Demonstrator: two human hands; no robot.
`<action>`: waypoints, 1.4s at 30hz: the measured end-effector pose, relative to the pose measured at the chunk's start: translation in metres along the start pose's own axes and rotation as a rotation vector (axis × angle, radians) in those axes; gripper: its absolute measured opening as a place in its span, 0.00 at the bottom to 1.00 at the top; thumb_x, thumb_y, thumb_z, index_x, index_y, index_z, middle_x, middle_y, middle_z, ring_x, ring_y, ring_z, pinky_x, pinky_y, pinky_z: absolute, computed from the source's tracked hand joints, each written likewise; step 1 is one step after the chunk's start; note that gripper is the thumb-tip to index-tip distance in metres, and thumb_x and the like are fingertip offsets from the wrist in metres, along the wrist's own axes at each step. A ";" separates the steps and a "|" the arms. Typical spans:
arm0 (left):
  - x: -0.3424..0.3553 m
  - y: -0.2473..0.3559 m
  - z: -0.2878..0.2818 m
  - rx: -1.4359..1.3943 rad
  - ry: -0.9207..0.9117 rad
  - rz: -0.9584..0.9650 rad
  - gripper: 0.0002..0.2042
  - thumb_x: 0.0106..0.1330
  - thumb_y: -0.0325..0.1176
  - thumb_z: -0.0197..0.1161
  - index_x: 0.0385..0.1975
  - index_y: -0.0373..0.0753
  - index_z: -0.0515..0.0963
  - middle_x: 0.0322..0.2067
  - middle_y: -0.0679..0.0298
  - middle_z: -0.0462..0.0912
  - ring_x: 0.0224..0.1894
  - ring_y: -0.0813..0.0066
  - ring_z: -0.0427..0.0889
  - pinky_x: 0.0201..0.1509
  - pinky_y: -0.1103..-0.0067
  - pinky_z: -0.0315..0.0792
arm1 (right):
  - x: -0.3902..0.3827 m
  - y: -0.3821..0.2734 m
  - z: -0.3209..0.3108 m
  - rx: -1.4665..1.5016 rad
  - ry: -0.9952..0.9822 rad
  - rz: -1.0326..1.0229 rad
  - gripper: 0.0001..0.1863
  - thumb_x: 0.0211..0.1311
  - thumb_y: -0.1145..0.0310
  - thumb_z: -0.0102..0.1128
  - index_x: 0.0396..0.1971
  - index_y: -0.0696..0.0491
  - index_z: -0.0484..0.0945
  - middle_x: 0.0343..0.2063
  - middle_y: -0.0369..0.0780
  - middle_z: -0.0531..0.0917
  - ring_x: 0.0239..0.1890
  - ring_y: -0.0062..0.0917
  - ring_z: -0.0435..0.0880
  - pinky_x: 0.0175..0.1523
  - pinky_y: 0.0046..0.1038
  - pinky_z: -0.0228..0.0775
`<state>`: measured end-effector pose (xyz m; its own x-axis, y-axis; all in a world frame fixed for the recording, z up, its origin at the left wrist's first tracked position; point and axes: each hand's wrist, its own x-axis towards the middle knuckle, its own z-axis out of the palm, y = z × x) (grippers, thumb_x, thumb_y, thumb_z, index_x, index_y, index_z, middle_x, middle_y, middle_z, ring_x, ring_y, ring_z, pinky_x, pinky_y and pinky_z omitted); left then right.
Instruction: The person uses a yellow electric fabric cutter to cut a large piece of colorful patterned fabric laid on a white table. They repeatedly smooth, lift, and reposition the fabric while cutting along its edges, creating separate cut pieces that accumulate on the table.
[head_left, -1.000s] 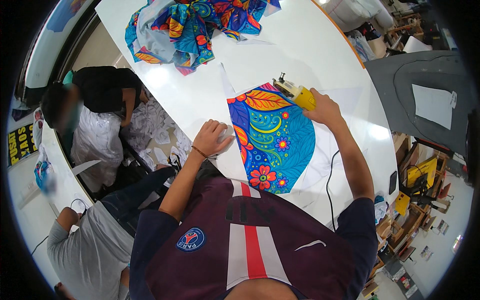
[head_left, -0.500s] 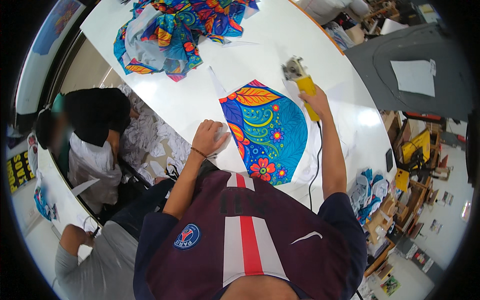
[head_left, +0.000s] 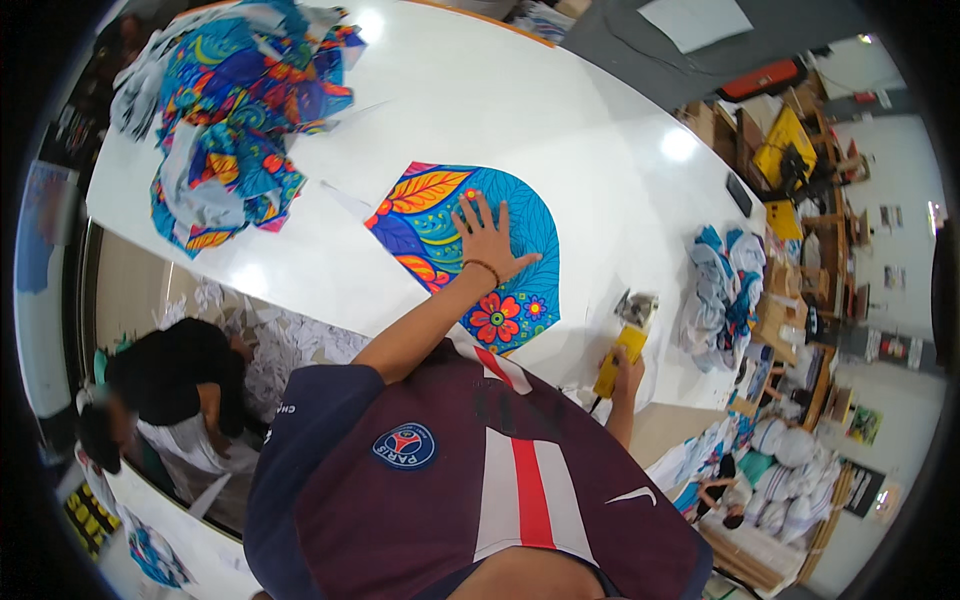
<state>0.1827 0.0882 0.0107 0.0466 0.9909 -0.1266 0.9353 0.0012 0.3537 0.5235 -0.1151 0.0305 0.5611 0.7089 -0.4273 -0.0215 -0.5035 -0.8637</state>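
Note:
A brightly patterned fabric piece [head_left: 525,215], teal with flowers and orange leaves, lies flat on the white table [head_left: 480,90]. My left hand [head_left: 488,243] rests on its middle, palm down with fingers spread. To the right and nearer me, my right hand [head_left: 627,377] is wrapped around the yellow body of an electric fabric cutter [head_left: 622,355]. The cutter's metal head [head_left: 638,308] points away from me, apart from the fabric piece. Part of its cord is hidden by my shirt.
A heap of matching printed fabric [head_left: 235,110] lies at the far left. More teal and white fabric [head_left: 722,295] is bundled at the right edge, near a dark phone [head_left: 739,195]. On the left, a person in black [head_left: 190,385] bends over white scraps [head_left: 290,330].
My left hand has moved from beside the fabric piece onto it. My right hand has brought the cutter nearer me, away from the piece's far right edge. The view has turned rightward.

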 end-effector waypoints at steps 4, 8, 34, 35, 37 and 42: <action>0.039 0.035 0.016 0.084 -0.188 0.543 0.64 0.47 0.83 0.62 0.81 0.46 0.54 0.80 0.37 0.42 0.82 0.32 0.32 0.79 0.36 0.31 | -0.070 0.043 -0.024 0.073 0.169 0.091 0.18 0.60 0.65 0.71 0.45 0.57 0.77 0.26 0.41 0.82 0.21 0.30 0.84 0.28 0.31 0.80; 0.072 0.063 0.018 0.030 -0.307 1.026 0.59 0.52 0.80 0.63 0.81 0.51 0.56 0.81 0.46 0.45 0.83 0.41 0.36 0.82 0.43 0.31 | -0.116 0.047 -0.020 0.002 0.262 0.118 0.21 0.57 0.63 0.75 0.45 0.58 0.78 0.28 0.41 0.83 0.23 0.29 0.85 0.29 0.30 0.81; 0.011 -0.161 -0.093 0.267 0.127 -0.025 0.51 0.57 0.51 0.79 0.79 0.47 0.57 0.80 0.41 0.44 0.81 0.29 0.40 0.78 0.37 0.44 | -0.096 -0.033 0.070 -0.660 -0.185 -0.082 0.36 0.49 0.56 0.75 0.57 0.55 0.73 0.43 0.54 0.88 0.46 0.51 0.88 0.52 0.46 0.79; 0.000 -0.161 -0.082 0.115 0.140 -0.013 0.50 0.58 0.54 0.77 0.80 0.48 0.57 0.80 0.42 0.44 0.81 0.30 0.39 0.78 0.37 0.43 | -0.093 -0.035 0.073 -0.665 -0.187 -0.093 0.36 0.50 0.56 0.75 0.57 0.55 0.73 0.43 0.54 0.88 0.46 0.51 0.88 0.52 0.46 0.78; -0.032 -0.157 -0.055 -0.161 0.171 0.006 0.49 0.61 0.59 0.73 0.80 0.51 0.58 0.81 0.42 0.43 0.82 0.31 0.36 0.79 0.38 0.40 | -0.086 -0.042 0.075 -0.686 -0.191 -0.105 0.35 0.50 0.56 0.74 0.57 0.55 0.73 0.42 0.55 0.87 0.46 0.52 0.88 0.51 0.46 0.78; -0.080 -0.204 -0.043 0.143 -0.025 0.116 0.58 0.53 0.76 0.67 0.82 0.56 0.53 0.81 0.41 0.39 0.81 0.28 0.33 0.78 0.35 0.37 | -0.066 -0.060 0.072 -0.829 -0.242 -0.134 0.35 0.51 0.56 0.73 0.58 0.52 0.71 0.41 0.54 0.87 0.45 0.53 0.87 0.49 0.48 0.78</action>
<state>-0.0269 0.0149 -0.0119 0.1644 0.9796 -0.1159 0.9633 -0.1342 0.2324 0.4285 -0.0962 0.0914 0.3224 0.8261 -0.4621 0.6937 -0.5384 -0.4784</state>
